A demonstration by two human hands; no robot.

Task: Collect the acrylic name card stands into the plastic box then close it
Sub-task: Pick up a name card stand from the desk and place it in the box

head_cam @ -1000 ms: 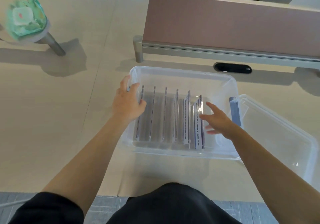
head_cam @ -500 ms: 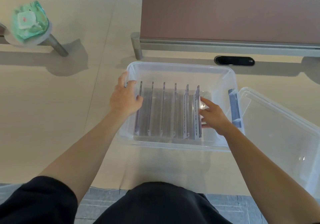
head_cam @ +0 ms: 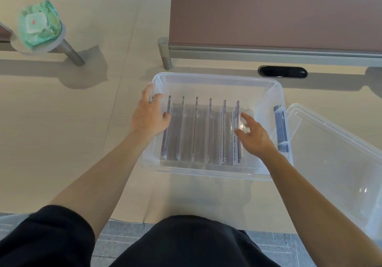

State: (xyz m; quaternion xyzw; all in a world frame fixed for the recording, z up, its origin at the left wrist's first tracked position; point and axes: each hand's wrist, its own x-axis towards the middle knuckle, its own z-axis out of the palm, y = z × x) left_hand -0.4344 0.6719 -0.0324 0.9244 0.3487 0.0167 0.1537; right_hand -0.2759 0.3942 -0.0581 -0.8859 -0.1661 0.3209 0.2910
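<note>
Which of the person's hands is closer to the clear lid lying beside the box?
Right. The right hand is inside the plastic box near its lid-side wall; the left hand grips the opposite wall, farther from the lid.

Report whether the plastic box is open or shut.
Open. The plastic box is uncovered: its lid lies off to its right, and the acrylic stands inside are exposed.

Inside plastic box (head_cam: 217, 76): left and middle filled by six upright stands (head_cam: 195, 126); gap at right wall partly taken by right hand (head_cam: 255, 138). Left wall gripped by left hand (head_cam: 147, 117). Lid (head_cam: 330, 153) just right; partition (head_cam: 268, 16) beyond.
</note>
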